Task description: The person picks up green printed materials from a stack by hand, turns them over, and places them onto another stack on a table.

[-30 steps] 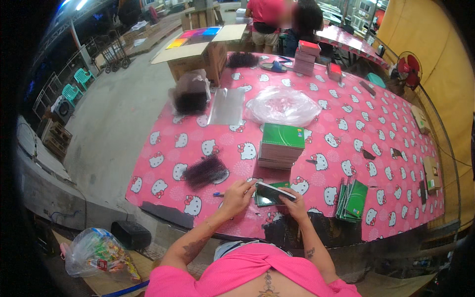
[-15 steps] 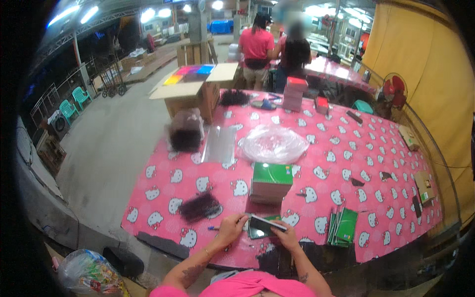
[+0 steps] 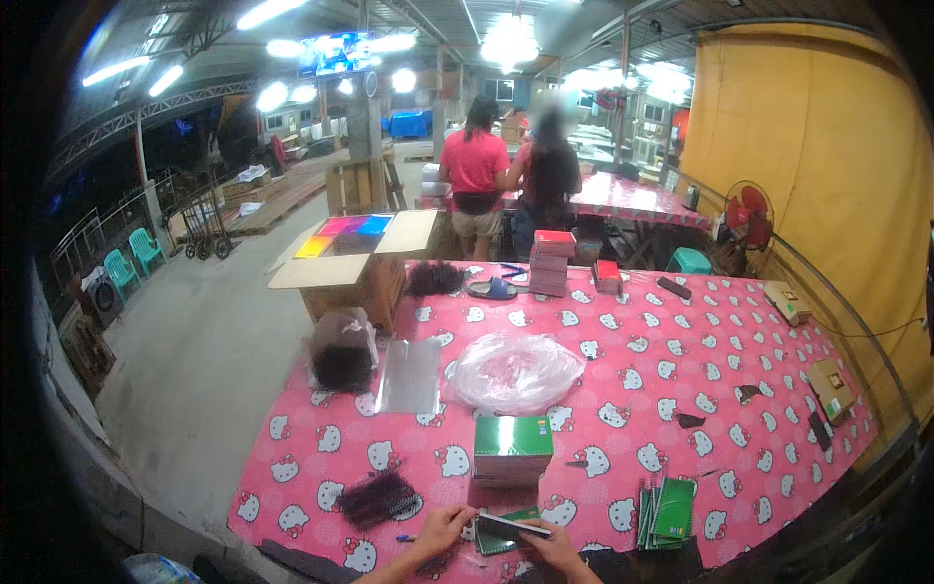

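Low in front of me, my right hand (image 3: 556, 547) grips the right end of a thin notebook (image 3: 510, 527) with a dark face and a white edge, held tilted. My left hand (image 3: 444, 531) is closed at the notebook's left end, its fingertips pinched there; whether they hold anything else is too small to tell. Under the notebook lies a green notebook (image 3: 496, 547) on the pink patterned table cover (image 3: 603, 477). Just beyond stands a stack of green-topped notebooks (image 3: 513, 438). A pile of black binding coils (image 3: 377, 499) lies left of my left hand.
Several green spiral notebooks (image 3: 669, 511) lie to the right. Farther back are a clear plastic bag (image 3: 516, 372), a clear sheet (image 3: 409, 375), a bag of black coils (image 3: 342, 362), an open carton (image 3: 355, 287) and a red-topped stack (image 3: 551, 263). Two people (image 3: 475, 161) stand beyond the table.
My view has tilted up, so the table and my hands sit lower in the picture. Both hands stay at the notebook, which now shows more of its edge.
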A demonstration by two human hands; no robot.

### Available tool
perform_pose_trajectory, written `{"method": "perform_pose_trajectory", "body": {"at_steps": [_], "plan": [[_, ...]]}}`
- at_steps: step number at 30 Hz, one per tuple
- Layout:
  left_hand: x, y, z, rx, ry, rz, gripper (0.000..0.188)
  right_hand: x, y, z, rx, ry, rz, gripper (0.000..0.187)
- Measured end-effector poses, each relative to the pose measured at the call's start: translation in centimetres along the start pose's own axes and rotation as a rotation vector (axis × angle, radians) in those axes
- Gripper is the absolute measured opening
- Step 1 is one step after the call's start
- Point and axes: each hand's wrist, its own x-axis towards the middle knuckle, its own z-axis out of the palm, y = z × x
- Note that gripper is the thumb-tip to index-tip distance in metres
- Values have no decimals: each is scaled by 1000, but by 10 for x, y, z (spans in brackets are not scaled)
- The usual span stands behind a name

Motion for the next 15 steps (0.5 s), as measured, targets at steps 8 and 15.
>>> {"method": "perform_pose_trajectory", "body": {"at_steps": [8,15], "plan": [[5,-10,-4,209,-5,253,29,1,-2,1,-157,-6,-83,24],[4,6,0,235,34,182,32,2,-4,5,-299,72,-329,24]]}}
